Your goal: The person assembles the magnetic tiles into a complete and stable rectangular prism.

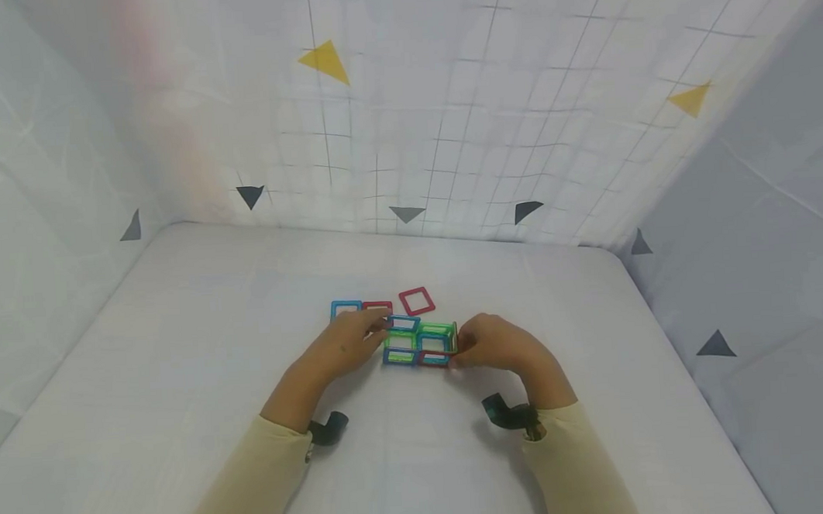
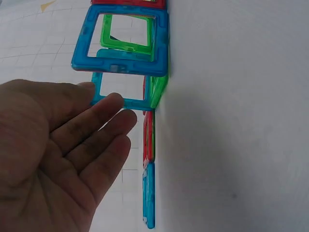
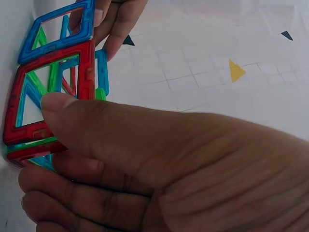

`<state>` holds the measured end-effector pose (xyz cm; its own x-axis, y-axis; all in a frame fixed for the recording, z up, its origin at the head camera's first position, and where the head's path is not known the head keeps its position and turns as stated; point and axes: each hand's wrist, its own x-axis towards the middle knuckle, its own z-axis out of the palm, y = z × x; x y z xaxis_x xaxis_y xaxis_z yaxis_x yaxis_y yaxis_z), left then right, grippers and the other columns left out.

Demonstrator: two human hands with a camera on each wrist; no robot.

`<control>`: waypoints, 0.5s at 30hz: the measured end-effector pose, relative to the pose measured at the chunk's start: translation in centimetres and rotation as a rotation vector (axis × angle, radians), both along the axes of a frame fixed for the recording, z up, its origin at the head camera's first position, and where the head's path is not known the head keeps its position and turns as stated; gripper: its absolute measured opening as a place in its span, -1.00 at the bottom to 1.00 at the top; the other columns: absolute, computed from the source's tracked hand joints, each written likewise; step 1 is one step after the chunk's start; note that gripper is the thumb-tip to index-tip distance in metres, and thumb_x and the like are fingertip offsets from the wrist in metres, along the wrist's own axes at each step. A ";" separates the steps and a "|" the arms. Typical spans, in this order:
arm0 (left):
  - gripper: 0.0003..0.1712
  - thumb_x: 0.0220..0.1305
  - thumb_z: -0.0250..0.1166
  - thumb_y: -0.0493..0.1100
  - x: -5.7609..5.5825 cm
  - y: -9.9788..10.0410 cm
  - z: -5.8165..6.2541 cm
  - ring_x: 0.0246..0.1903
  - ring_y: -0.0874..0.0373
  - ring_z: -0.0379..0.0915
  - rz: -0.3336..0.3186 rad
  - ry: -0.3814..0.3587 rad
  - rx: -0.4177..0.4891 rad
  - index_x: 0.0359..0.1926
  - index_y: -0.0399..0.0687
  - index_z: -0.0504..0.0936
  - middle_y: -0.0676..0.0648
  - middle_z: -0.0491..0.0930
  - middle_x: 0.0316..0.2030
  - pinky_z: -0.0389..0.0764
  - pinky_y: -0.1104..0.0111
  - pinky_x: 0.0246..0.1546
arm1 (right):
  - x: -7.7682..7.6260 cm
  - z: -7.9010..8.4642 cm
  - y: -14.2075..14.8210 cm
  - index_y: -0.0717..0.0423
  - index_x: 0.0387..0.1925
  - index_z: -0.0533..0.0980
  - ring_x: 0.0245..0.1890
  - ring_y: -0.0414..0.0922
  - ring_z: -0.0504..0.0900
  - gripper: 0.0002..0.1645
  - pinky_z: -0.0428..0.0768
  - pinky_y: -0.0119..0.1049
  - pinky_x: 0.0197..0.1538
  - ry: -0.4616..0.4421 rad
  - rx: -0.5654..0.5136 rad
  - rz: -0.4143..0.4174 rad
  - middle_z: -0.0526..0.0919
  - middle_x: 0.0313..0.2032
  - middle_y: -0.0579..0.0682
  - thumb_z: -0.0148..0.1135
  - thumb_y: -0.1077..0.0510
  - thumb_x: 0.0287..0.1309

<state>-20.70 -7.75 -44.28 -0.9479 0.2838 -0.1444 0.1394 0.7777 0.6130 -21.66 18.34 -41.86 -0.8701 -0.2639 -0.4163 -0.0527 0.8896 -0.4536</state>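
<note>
Nearest the camera from the head, see pale sleeves (image 1: 252, 483) reaching over a white table (image 1: 178, 339). Find the box of coloured squares (image 1: 418, 342) near the middle, between left hand (image 1: 349, 342) and right hand (image 1: 496, 342). Beyond it, note a loose red square (image 1: 404, 305) lying flat; to the left, a flat blue square (image 1: 346, 303) just beside a flat red square (image 1: 377, 304), both partly behind the left hand.

From the left wrist, notice fingers relaxed and slightly apart, with thumb and forefinger tips at an upright blue square (image 2: 137, 104); cannot tell whether actually touching. Nearer, see a front blue square (image 2: 116, 69). Best to steady this side lightly, without pushing.

From the right wrist, find the thumb laid on the edge of a front red square (image 3: 87, 72), fingers curled behind the corner, apparently pinching the box's right end. Probably wise to squeeze evenly, keeping edges flush and corners square, to avoid folding or unseating neighbouring squares.
</note>
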 end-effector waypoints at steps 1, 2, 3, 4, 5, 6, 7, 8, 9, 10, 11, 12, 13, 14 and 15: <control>-0.43 0.39 0.27 -0.05 0.0 0.0 0.0 0.22 0.07 0.48 -0.001 0.003 0.000 0.39 0.13 0.43 0.01 0.64 0.12 0.52 0.11 0.22 | 0.0 0.0 0.0 -0.02 -0.22 0.70 -0.27 -0.06 0.57 -0.63 0.64 -0.17 -0.16 0.000 0.002 0.003 0.67 -0.35 -0.12 0.58 -0.06 -0.07; -0.43 0.40 0.27 -0.05 0.0 0.0 0.0 0.21 0.07 0.48 0.002 0.000 0.003 0.39 0.14 0.43 0.01 0.64 0.11 0.53 0.11 0.22 | 0.0 0.0 0.0 -0.02 -0.21 0.69 -0.27 -0.06 0.57 -0.62 0.64 -0.17 -0.16 0.001 0.004 0.003 0.67 -0.35 -0.12 0.58 -0.07 -0.07; -0.44 0.39 0.27 -0.05 0.0 -0.1 0.1 0.20 0.08 0.48 0.009 -0.004 0.004 0.38 0.15 0.44 0.01 0.64 0.11 0.53 0.11 0.21 | 0.0 0.0 0.0 -0.02 -0.21 0.69 -0.26 -0.06 0.57 -0.62 0.64 -0.16 -0.16 0.001 0.005 0.003 0.67 -0.35 -0.12 0.58 -0.07 -0.07; -0.44 0.39 0.27 -0.05 0.0 -0.2 0.1 0.20 0.07 0.48 0.014 -0.006 0.006 0.38 0.14 0.44 0.02 0.64 0.09 0.54 0.10 0.21 | 0.0 0.0 0.0 -0.03 -0.21 0.69 -0.26 -0.06 0.57 -0.61 0.64 -0.17 -0.16 0.003 0.007 0.004 0.67 -0.34 -0.12 0.58 -0.08 -0.07; -0.43 0.38 0.28 -0.04 -0.1 -0.3 0.2 0.19 0.06 0.48 0.028 -0.006 0.001 0.38 0.14 0.44 0.02 0.64 0.09 0.53 0.09 0.21 | 0.0 0.0 0.0 -0.03 -0.20 0.69 -0.26 -0.06 0.57 -0.61 0.64 -0.16 -0.16 0.003 0.008 0.005 0.67 -0.34 -0.12 0.58 -0.08 -0.07; -0.42 0.37 0.29 -0.04 -0.2 -0.5 0.2 0.19 0.05 0.48 0.044 -0.001 -0.003 0.38 0.13 0.44 0.01 0.64 0.08 0.53 0.08 0.21 | 0.0 -0.1 0.1 -0.03 -0.20 0.69 -0.26 -0.07 0.57 -0.61 0.64 -0.16 -0.16 0.004 0.008 0.006 0.67 -0.34 -0.12 0.57 -0.08 -0.07; -0.41 0.35 0.31 -0.04 -0.3 -0.8 0.1 0.20 0.04 0.46 0.066 0.004 -0.005 0.37 0.11 0.44 -0.01 0.62 0.10 0.52 0.07 0.22 | 0.0 -0.1 0.1 -0.03 -0.20 0.69 -0.26 -0.07 0.57 -0.61 0.64 -0.16 -0.16 0.007 0.008 0.006 0.67 -0.34 -0.12 0.57 -0.08 -0.07; -0.40 0.34 0.32 -0.05 -0.5 -1.2 0.1 0.22 0.01 0.44 0.090 0.012 -0.014 0.38 0.08 0.44 -0.03 0.60 0.13 0.50 0.05 0.24 | 0.0 -0.1 0.1 -0.02 -0.20 0.69 -0.26 -0.07 0.57 -0.61 0.64 -0.17 -0.16 0.008 0.008 0.008 0.67 -0.34 -0.12 0.57 -0.08 -0.07; -0.38 0.33 0.34 -0.05 -0.6 -1.5 0.1 0.24 -0.01 0.42 0.118 0.024 -0.024 0.37 0.04 0.44 -0.05 0.59 0.16 0.48 0.04 0.25 | 0.0 -0.1 0.1 -0.02 -0.20 0.69 -0.27 -0.07 0.57 -0.61 0.64 -0.17 -0.16 0.009 0.007 0.009 0.67 -0.35 -0.12 0.57 -0.08 -0.06; -0.36 0.31 0.35 -0.05 -0.7 -1.9 0.0 0.27 -0.04 0.39 0.148 0.036 -0.034 0.37 0.02 0.43 -0.07 0.56 0.20 0.46 0.02 0.27 | 0.0 -0.1 0.1 -0.02 -0.21 0.69 -0.27 -0.07 0.57 -0.62 0.64 -0.17 -0.16 0.011 0.006 0.011 0.67 -0.35 -0.12 0.57 -0.07 -0.06; -0.35 0.29 0.37 -0.05 -0.8 -2.3 -0.1 0.30 -0.06 0.36 0.181 0.045 -0.044 0.37 -0.01 0.43 -0.10 0.52 0.24 0.43 0.01 0.29 | 0.0 -0.2 0.1 -0.02 -0.21 0.69 -0.27 -0.07 0.57 -0.62 0.64 -0.17 -0.16 0.011 0.005 0.011 0.67 -0.36 -0.12 0.57 -0.07 -0.06; -0.34 0.28 0.37 -0.05 -0.9 -2.6 -0.3 0.33 -0.07 0.33 0.205 0.052 -0.048 0.36 -0.04 0.42 -0.11 0.49 0.27 0.40 0.00 0.31 | 0.0 -0.2 0.1 -0.01 -0.20 0.69 -0.27 -0.07 0.57 -0.62 0.64 -0.17 -0.16 0.012 0.003 0.011 0.67 -0.36 -0.12 0.57 -0.07 -0.06; -0.32 0.28 0.38 -0.04 -1.0 -2.9 -0.4 0.37 -0.08 0.29 0.224 0.056 -0.056 0.37 -0.06 0.41 -0.12 0.45 0.31 0.37 0.00 0.33 | 0.0 -0.2 0.1 -0.01 -0.20 0.69 -0.27 -0.07 0.57 -0.62 0.64 -0.17 -0.16 0.011 0.002 0.010 0.67 -0.36 -0.12 0.57 -0.06 -0.06; -0.30 0.27 0.38 -0.04 -1.1 -3.1 -0.5 0.38 -0.08 0.26 0.236 0.059 -0.065 0.38 -0.07 0.39 -0.14 0.42 0.33 0.35 0.00 0.35 | 0.0 -0.1 0.1 0.00 -0.20 0.68 -0.27 -0.07 0.57 -0.61 0.64 -0.17 -0.15 0.011 0.001 0.009 0.67 -0.36 -0.13 0.57 -0.06 -0.06; -0.28 0.27 0.39 -0.03 -1.2 -3.3 -0.6 0.40 -0.09 0.23 0.242 0.058 -0.068 0.39 -0.08 0.38 -0.14 0.39 0.36 0.33 -0.01 0.36 | 0.0 -0.1 0.1 0.00 -0.20 0.68 -0.27 -0.07 0.57 -0.62 0.64 -0.17 -0.15 0.011 -0.001 0.010 0.67 -0.36 -0.12 0.57 -0.06 -0.05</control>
<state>-21.88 -11.05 -44.85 -0.9943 0.0390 -0.0989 -0.0226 0.8317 0.5548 -21.67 18.39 -41.95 -0.8718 -0.2735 -0.4064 -0.0669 0.8884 -0.4542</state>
